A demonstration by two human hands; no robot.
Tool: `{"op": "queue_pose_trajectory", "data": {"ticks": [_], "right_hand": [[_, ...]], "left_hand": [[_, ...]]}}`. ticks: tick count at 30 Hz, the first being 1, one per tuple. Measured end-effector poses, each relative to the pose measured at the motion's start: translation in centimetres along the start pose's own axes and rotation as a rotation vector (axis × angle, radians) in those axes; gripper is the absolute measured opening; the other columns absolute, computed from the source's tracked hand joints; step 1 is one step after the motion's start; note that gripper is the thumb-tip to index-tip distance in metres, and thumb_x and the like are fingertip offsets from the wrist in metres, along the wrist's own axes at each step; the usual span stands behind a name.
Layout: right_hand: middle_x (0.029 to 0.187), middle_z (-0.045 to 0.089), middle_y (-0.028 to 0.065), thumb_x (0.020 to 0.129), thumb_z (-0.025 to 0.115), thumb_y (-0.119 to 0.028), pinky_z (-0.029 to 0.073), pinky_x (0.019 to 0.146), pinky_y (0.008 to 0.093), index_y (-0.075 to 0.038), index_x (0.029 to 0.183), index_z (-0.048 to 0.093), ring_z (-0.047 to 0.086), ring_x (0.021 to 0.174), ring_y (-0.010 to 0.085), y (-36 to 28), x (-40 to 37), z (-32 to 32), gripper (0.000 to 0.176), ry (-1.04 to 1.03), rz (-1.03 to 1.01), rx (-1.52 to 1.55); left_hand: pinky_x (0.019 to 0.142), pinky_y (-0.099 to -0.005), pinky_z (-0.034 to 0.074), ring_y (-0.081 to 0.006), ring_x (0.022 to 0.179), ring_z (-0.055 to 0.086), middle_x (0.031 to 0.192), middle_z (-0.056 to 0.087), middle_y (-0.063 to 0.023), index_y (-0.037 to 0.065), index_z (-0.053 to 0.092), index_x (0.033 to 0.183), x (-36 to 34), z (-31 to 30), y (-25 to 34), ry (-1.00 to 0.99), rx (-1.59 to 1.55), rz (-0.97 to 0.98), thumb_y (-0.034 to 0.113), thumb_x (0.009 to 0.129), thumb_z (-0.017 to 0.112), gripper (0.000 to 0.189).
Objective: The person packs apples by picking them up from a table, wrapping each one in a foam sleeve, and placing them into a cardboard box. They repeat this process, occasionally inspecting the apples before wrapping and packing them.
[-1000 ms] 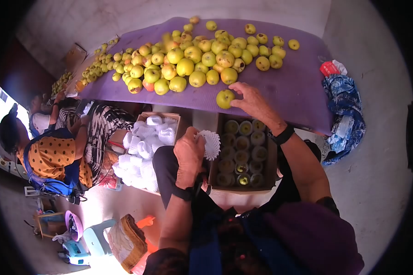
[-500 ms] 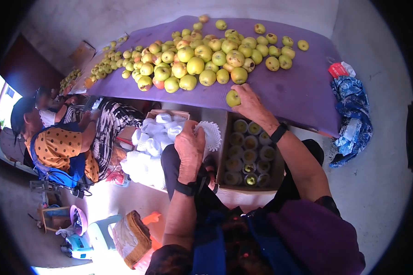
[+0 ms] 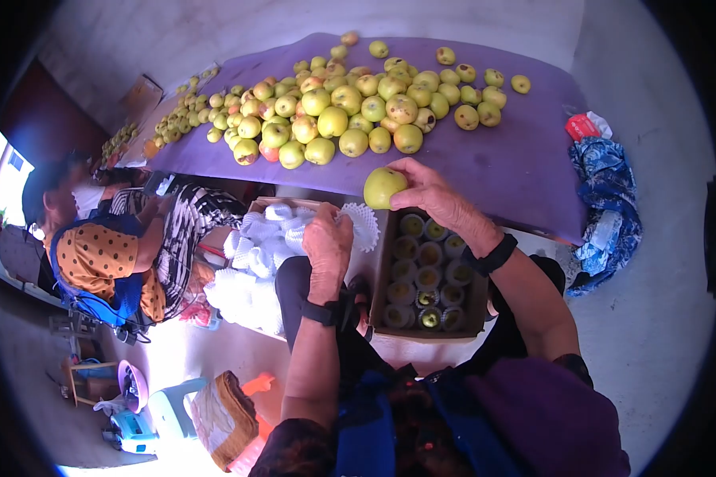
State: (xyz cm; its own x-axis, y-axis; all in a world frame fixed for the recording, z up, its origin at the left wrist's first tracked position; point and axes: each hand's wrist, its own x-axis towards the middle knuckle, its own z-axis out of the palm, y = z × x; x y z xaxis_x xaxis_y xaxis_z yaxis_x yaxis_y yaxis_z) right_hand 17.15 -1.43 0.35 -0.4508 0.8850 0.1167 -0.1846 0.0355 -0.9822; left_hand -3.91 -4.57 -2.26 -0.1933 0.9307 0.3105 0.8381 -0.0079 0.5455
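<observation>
In my right hand (image 3: pixel 431 200) is a green apple (image 3: pixel 384 188), gripped between thumb and fingers just past the table's near edge. My left hand (image 3: pixel 327 248) is closed on a white foam net (image 3: pixel 360 228), which spreads out open to the right of my fingers. Beneath my right hand, a cardboard box (image 3: pixel 476 316) holds rows of apples in foam nets. Another box, at my left hand, is heaped with white foam nets (image 3: pixel 254 246). A large pile of apples (image 3: pixel 346 99) lies on the purple table cover (image 3: pixel 493 171).
A seated person in a dotted orange top (image 3: pixel 95 253) is on the left, with another person partly visible behind. A blue patterned cloth (image 3: pixel 605 207) hangs at the table's right end. Stools, one with a brown cushion (image 3: pixel 224 417), stand at the lower left.
My right hand has brought the apple left and toward me, off the table's edge and nearer the foam net. My left hand keeps its hold on the net and has shifted only slightly.
</observation>
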Motion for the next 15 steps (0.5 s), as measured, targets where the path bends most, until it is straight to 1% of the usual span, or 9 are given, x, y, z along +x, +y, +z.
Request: {"op": "queue_pose_trajectory", "data": {"ticks": [2, 4, 5, 7, 10, 11, 13, 14, 15], "right_hand": [[0.115, 0.057, 0.0127, 0.079, 0.067, -0.014, 0.051, 0.083, 0.0342, 0.001, 0.129, 0.044, 0.058, 0.105, 0.0213, 0.1, -0.2, -0.2, 0.057, -0.018, 0.031, 0.064], [0.113, 0.057, 0.0137, 0.085, 0.060, -0.024, 0.052, 0.083, 0.0390, 0.000, 0.127, 0.044, 0.060, 0.102, 0.0226, 0.2, -0.3, -0.3, 0.051, -0.034, 0.087, 0.212], [0.113, 0.057, 0.0137, 0.085, 0.060, -0.024, 0.052, 0.083, 0.0390, 0.000, 0.127, 0.044, 0.060, 0.102, 0.0226, 0.4, -0.4, -0.5, 0.051, -0.033, 0.087, 0.213], [0.111, 0.059, 0.0156, 0.091, 0.053, -0.030, 0.054, 0.079, 0.0419, -0.001, 0.128, 0.044, 0.062, 0.099, 0.0265, 0.6, -0.5, -0.8, 0.049, -0.142, 0.110, 0.405], [0.110, 0.060, 0.0163, 0.094, 0.049, -0.034, 0.055, 0.078, 0.0413, -0.003, 0.130, 0.042, 0.064, 0.095, 0.0292, 0.8, -0.5, -0.8, 0.048, -0.124, 0.111, 0.454], [0.110, 0.060, 0.0163, 0.094, 0.049, -0.034, 0.055, 0.078, 0.0413, -0.003, 0.130, 0.042, 0.064, 0.095, 0.0292, 0.9, -0.6, -0.8, 0.048, -0.125, 0.109, 0.454], [0.112, 0.058, 0.0143, 0.093, 0.054, -0.026, 0.055, 0.073, 0.0408, -0.004, 0.127, 0.043, 0.064, 0.090, 0.0275, 1.2, -0.8, -0.7, 0.042, -0.126, 0.129, 0.551], [0.112, 0.058, 0.0143, 0.093, 0.054, -0.026, 0.055, 0.073, 0.0408, -0.004, 0.127, 0.043, 0.064, 0.090, 0.0275, 1.3, -0.9, -0.7, 0.042, -0.128, 0.130, 0.551], [0.112, 0.057, 0.0149, 0.092, 0.057, -0.024, 0.055, 0.075, 0.0402, -0.004, 0.130, 0.040, 0.064, 0.090, 0.0271, 1.4, -0.9, -0.6, 0.046, -0.117, 0.099, 0.437]], "left_hand": [[0.072, -0.0462, 0.051, -0.0397, 0.080, 0.065, 0.079, 0.066, -0.0202, 0.006, 0.063, 0.091, -0.1, 0.3, 0.3, 0.000, -0.002, 0.021, 0.021, 0.078, 0.064, 0.020], [0.072, -0.0464, 0.051, -0.0399, 0.080, 0.065, 0.079, 0.067, -0.0204, 0.006, 0.063, 0.091, -0.2, 0.6, 0.4, 0.003, -0.001, 0.037, 0.022, 0.078, 0.064, 0.020], [0.072, -0.0468, 0.051, -0.0402, 0.080, 0.065, 0.080, 0.067, -0.0205, 0.006, 0.063, 0.090, -0.2, 0.7, 0.3, -0.006, 0.008, 0.036, 0.022, 0.078, 0.064, 0.020], [0.072, -0.0472, 0.051, -0.0405, 0.080, 0.064, 0.080, 0.067, -0.0207, 0.006, 0.063, 0.090, -0.2, 0.8, 0.3, -0.013, 0.016, 0.037, 0.021, 0.078, 0.064, 0.020], [0.072, -0.0477, 0.051, -0.0410, 0.080, 0.064, 0.080, 0.066, -0.0210, 0.006, 0.063, 0.090, -0.1, 0.9, 0.3, -0.043, 0.032, 0.039, 0.021, 0.078, 0.064, 0.019], [0.072, -0.0478, 0.051, -0.0409, 0.080, 0.064, 0.080, 0.066, -0.0212, 0.006, 0.063, 0.089, -0.2, 0.9, 0.1, -0.044, 0.030, 0.040, 0.021, 0.078, 0.064, 0.019], [0.072, -0.0478, 0.051, -0.0409, 0.080, 0.064, 0.080, 0.066, -0.0213, 0.006, 0.063, 0.089, -0.2, 0.8, 0.1, -0.042, 0.029, 0.041, 0.021, 0.078, 0.064, 0.019], [0.072, -0.0478, 0.051, -0.0409, 0.080, 0.064, 0.080, 0.066, -0.0214, 0.006, 0.062, 0.089, -0.3, 0.7, 0.1, -0.039, 0.026, 0.048, 0.021, 0.078, 0.064, 0.019], [0.072, -0.0478, 0.051, -0.0410, 0.080, 0.064, 0.080, 0.066, -0.0216, 0.006, 0.062, 0.089, -0.4, 0.5, 0.2, -0.037, 0.023, 0.056, 0.021, 0.079, 0.064, 0.019]]}}
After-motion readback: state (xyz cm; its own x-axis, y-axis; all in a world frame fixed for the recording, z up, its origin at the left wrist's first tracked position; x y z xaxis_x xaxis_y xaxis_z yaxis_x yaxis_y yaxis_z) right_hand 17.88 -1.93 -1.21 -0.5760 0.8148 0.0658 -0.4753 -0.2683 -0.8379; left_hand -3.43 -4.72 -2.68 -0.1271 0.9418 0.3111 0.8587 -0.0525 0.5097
